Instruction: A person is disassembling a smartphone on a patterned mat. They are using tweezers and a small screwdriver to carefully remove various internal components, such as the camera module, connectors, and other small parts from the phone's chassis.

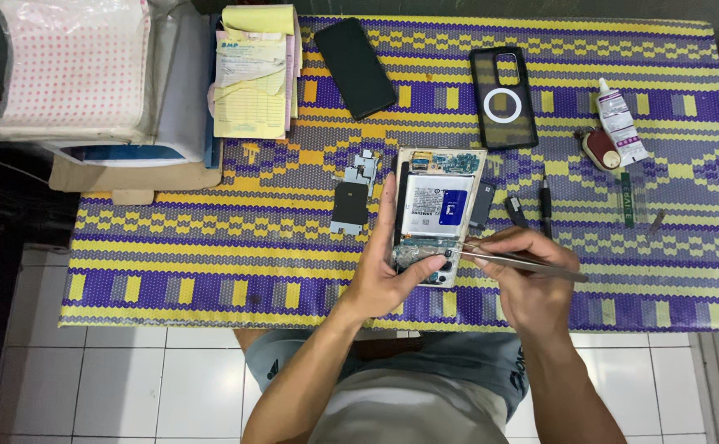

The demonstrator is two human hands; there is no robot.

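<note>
opened smartphone point(435, 210) near table's point(211, 255) front edge, back off | our left hand point(388, 275) grips its lower end, steadying it | our right hand point(528, 275) pinches tweezers point(516, 261), tips over lower board | removed metal plates point(353, 197) just left, phone case point(503, 94) toward back edge

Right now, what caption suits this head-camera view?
Left hand steadies an opened phone while right hand works tweezers inside.

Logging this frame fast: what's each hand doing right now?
Left hand: closed around the lower end of the opened phone, steadying it.
Right hand: closed on metal tweezers, tips at the phone's lower edge.
</note>
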